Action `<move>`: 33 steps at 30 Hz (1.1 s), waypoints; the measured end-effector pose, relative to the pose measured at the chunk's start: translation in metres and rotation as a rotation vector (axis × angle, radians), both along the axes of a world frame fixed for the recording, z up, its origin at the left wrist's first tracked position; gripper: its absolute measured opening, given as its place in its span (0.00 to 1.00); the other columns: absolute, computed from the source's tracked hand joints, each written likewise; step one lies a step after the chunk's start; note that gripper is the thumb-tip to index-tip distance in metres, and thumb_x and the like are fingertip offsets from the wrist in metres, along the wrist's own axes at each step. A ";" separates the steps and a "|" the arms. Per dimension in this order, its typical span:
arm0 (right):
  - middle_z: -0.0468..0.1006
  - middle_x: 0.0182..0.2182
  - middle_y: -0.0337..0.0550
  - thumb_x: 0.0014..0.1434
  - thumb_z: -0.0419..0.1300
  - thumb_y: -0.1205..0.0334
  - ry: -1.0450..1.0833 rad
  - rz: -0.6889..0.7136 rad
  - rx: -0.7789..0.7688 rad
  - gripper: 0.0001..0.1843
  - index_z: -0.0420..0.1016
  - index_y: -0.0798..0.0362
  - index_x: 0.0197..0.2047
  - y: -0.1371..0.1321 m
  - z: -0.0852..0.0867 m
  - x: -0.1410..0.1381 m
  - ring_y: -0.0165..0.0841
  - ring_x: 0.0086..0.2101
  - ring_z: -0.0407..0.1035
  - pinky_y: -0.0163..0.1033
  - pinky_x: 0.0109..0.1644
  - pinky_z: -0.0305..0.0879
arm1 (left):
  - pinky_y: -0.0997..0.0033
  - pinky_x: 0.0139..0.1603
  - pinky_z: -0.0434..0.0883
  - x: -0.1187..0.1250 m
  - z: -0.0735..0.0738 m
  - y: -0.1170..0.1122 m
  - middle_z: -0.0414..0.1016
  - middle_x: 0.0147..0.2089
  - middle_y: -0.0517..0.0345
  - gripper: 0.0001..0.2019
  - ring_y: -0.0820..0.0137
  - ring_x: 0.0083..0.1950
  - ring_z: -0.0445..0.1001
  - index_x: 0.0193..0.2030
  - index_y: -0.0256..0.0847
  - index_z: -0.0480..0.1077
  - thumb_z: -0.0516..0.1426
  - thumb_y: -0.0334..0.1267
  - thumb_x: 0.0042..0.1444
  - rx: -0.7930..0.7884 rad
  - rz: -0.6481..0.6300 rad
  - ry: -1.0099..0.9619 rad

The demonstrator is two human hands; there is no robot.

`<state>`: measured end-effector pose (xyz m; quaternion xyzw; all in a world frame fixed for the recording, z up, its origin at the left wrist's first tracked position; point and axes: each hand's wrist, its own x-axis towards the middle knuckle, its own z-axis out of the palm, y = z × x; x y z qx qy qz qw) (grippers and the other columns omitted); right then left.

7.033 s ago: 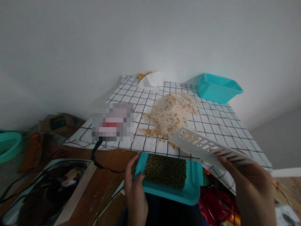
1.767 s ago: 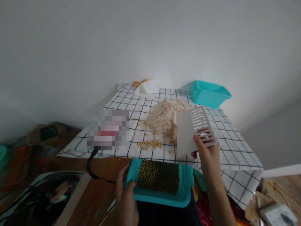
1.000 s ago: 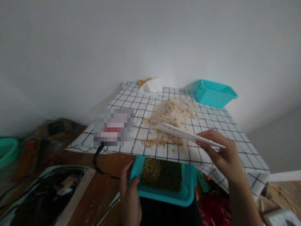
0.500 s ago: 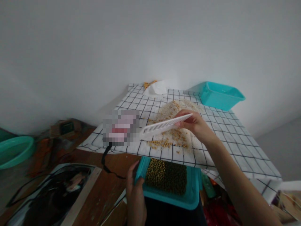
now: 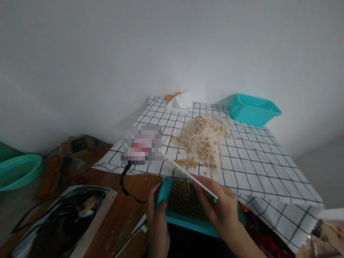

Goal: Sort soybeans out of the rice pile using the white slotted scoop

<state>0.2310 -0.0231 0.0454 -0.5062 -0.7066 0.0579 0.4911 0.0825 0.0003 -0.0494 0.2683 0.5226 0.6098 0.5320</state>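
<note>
My left hand [image 5: 158, 216] grips the left side of a teal plastic basket [image 5: 188, 222] below the table's front edge. Inside it lie yellow soybeans [image 5: 181, 188] and darker green beans [image 5: 188, 209]. My right hand [image 5: 219, 204] is closed on a thin white slotted plastic tray [image 5: 188, 175], held tilted above the basket, and covers part of the beans. On the table just beyond, a heap of pale grains [image 5: 193, 134] is mixed with loose yellow beans, several scattered along its near edge.
A checked cloth [image 5: 258, 161] covers the table. An upright teal bin [image 5: 254, 111] stands at the back right, a crumpled white tissue [image 5: 180, 102] at the back. A blurred-out pink item [image 5: 141, 145] with a black strap lies left. A green basin [image 5: 20, 172] sits far left.
My right hand has brought the white slotted tray down and toward me, from over the grain heap to above the basket, tilting its near end lower. My left hand keeps its grip.
</note>
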 end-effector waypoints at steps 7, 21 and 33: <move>0.86 0.35 0.43 0.70 0.51 0.69 -0.157 -0.100 0.062 0.14 0.75 0.52 0.53 0.013 0.009 -0.017 0.31 0.32 0.82 0.30 0.36 0.76 | 0.54 0.60 0.65 -0.001 -0.003 -0.001 0.81 0.52 0.56 0.23 0.54 0.56 0.74 0.54 0.49 0.75 0.61 0.36 0.49 0.005 -0.007 -0.002; 0.81 0.26 0.35 0.68 0.56 0.65 -0.045 -0.353 0.023 0.07 0.75 0.48 0.46 0.005 0.029 0.009 0.28 0.22 0.76 0.28 0.26 0.70 | 0.56 0.60 0.66 0.000 0.001 -0.001 0.81 0.56 0.56 0.24 0.54 0.59 0.74 0.55 0.50 0.75 0.60 0.35 0.49 -0.026 0.012 0.021; 0.86 0.36 0.46 0.70 0.49 0.70 -0.214 -0.159 0.071 0.14 0.76 0.53 0.46 0.021 0.019 -0.022 0.32 0.33 0.81 0.31 0.35 0.75 | 0.54 0.61 0.66 -0.002 -0.008 -0.001 0.80 0.56 0.57 0.23 0.54 0.58 0.74 0.55 0.51 0.75 0.61 0.36 0.49 -0.014 -0.006 0.010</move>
